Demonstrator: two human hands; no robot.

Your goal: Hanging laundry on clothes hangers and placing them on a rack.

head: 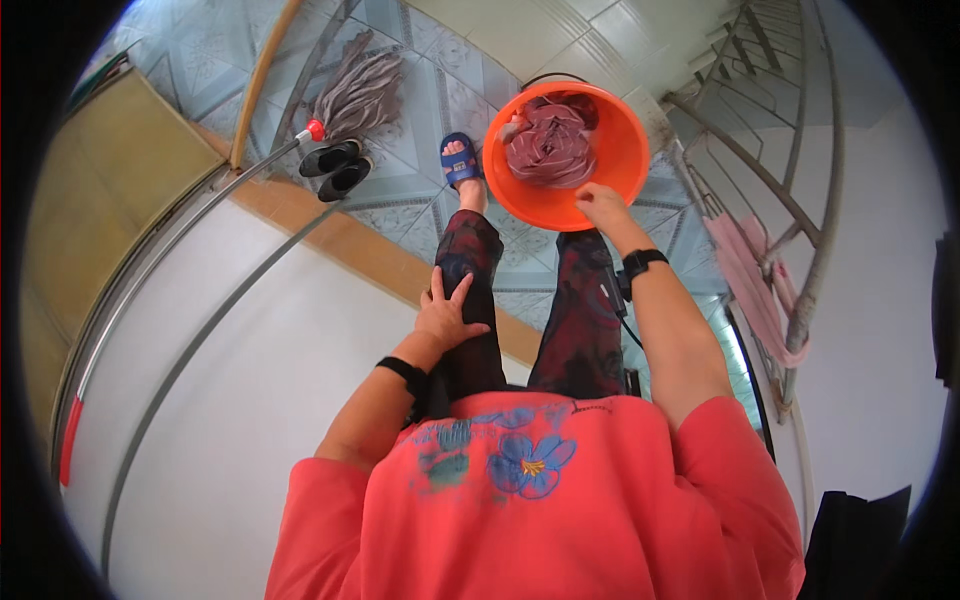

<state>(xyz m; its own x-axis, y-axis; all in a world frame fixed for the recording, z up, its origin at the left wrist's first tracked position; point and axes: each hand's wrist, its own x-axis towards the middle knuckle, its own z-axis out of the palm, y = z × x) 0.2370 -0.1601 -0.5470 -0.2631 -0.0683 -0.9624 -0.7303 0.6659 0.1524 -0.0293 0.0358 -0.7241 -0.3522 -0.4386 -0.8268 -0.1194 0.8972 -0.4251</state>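
Note:
My left hand (446, 315) rests on the left leg of my dark red-patterned trousers (469, 352) near the knee, fingers spread and holding nothing. At the near side of an orange plastic bucket (499, 187), my right hand (600, 206) is over the rim with its fingers curled; whether it touches the rim is unclear, and no object shows in it. Inside the bucket lies a bunched, dusty-pink striped cloth (551, 146), apart from my fingers. The bucket's dark handle (553, 76) lies at its far side.
A string mop (364, 94) with a long metal pole leans at the left, beside a pair of black shoes (345, 169). A metal stair railing (780, 195) with a pink cloth (754, 281) hung on it stands at the right. My left foot wears a blue slide sandal (459, 161).

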